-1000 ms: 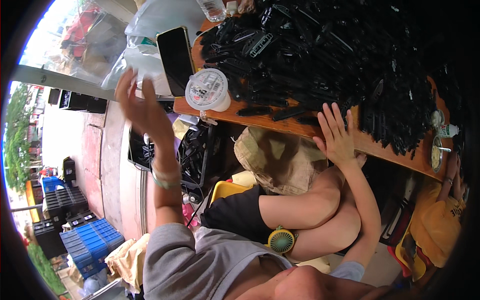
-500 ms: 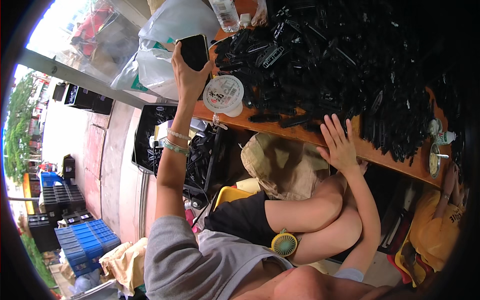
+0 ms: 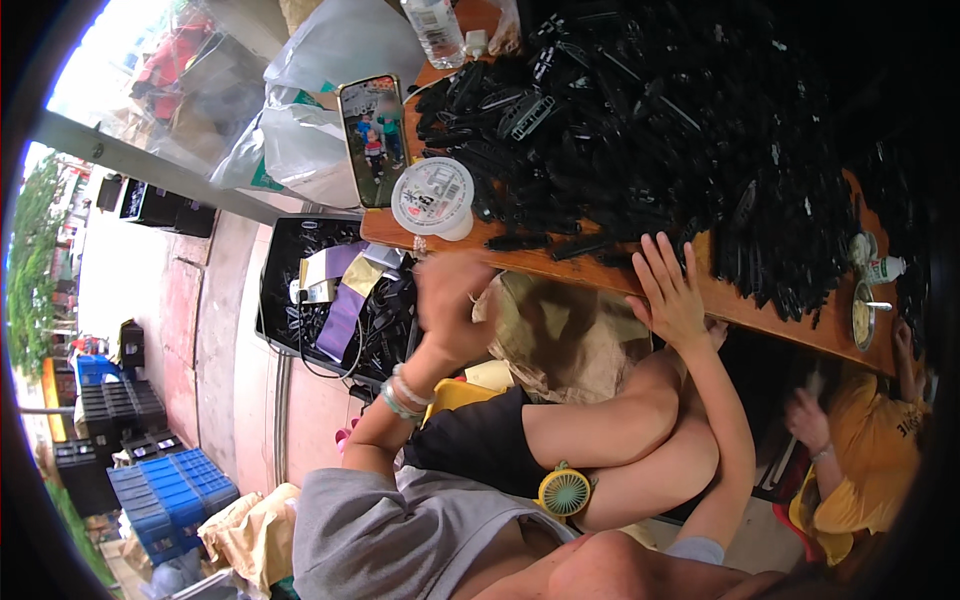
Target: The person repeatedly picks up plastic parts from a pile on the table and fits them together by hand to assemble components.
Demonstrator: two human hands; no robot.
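Observation:
My left hand (image 3: pixel 452 308) is in the air just off the table's near edge, above the black crate; motion smears its fingers. A phone (image 3: pixel 374 150) with a lit screen stands at the table's left end, beside white plastic bags, and no hand touches it. Close by sits a lidded white plastic cup (image 3: pixel 432 198). My right hand (image 3: pixel 668 290) rests with fingers spread at the edge of the wooden table (image 3: pixel 575 270), holding nothing. A big heap of small black plastic parts (image 3: pixel 640 130) lies beyond it.
Below the table's left end stands a black crate (image 3: pixel 268 300) of black parts with a purple box on top. A water bottle (image 3: pixel 436 35) stands at the back, a metal bowl (image 3: pixel 864 318) at the right. A yellow-sleeved co-worker (image 3: pixel 870 450) sits at the right; a brown sack (image 3: pixel 560 325) is underneath.
My left hand has let go of the phone and drawn back toward me. The phone's dark screen now shows a picture. My right hand stays put; the co-worker's hand has come into view.

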